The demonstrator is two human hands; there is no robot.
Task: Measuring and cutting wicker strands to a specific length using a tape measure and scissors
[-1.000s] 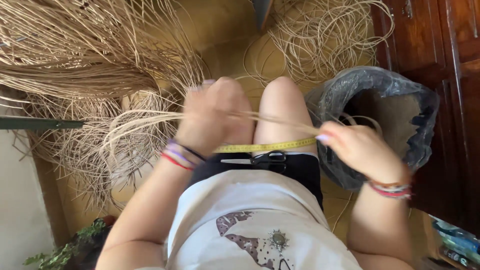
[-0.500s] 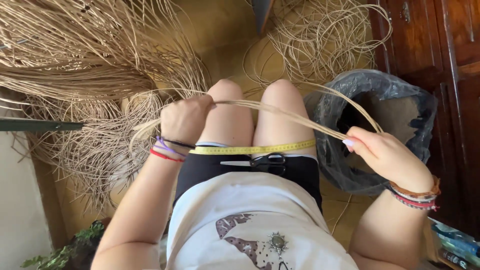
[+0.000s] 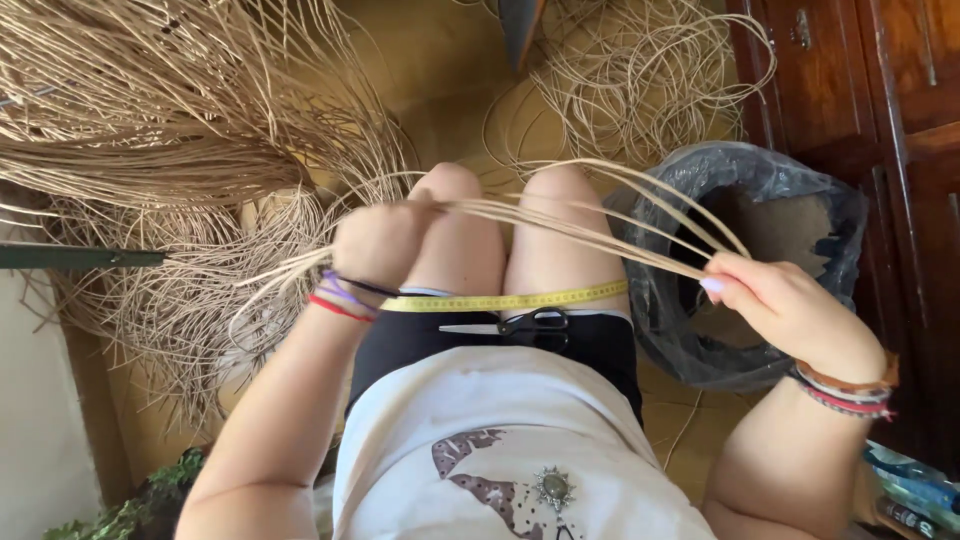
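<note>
The big heap of cane strands (image 3: 150, 130) fills the floor on the person's left and spills toward the knees, and a smaller loose coil of cane (image 3: 640, 80) lies past the knees near the wooden cabinet (image 3: 890, 150). A bin lined with a dark plastic bag (image 3: 760, 180) stands just beside the right knee.

A thin bundle of strands (image 3: 560, 220) is stretched across both thighs. The left hand (image 3: 380, 240) is closed in a fist around one end, where the tails trail down into the heap. The right hand (image 3: 775, 305) pinches the other end between thumb and fingers, over the rim of the bin.

The likeliest trouble is tangling: the trailing tails lie among the heap, so a hard pull could drag other strands along or knot them. The strands also fan apart between the hands, so one could slip out of the right hand's light pinch and drop into the bin. A sharp bend could kink or snap a dry strand.

On the lap, a yellow tape measure (image 3: 500, 298) lies across the thighs with black-handled scissors (image 3: 525, 322) just below it; a jolt of the legs could slide either to the floor.

Against half a second ago, the left hand sits slightly lower and the strands have spread wider, while the right hand has shifted a little down and outward. The tape measure and scissors lie as before.
</note>
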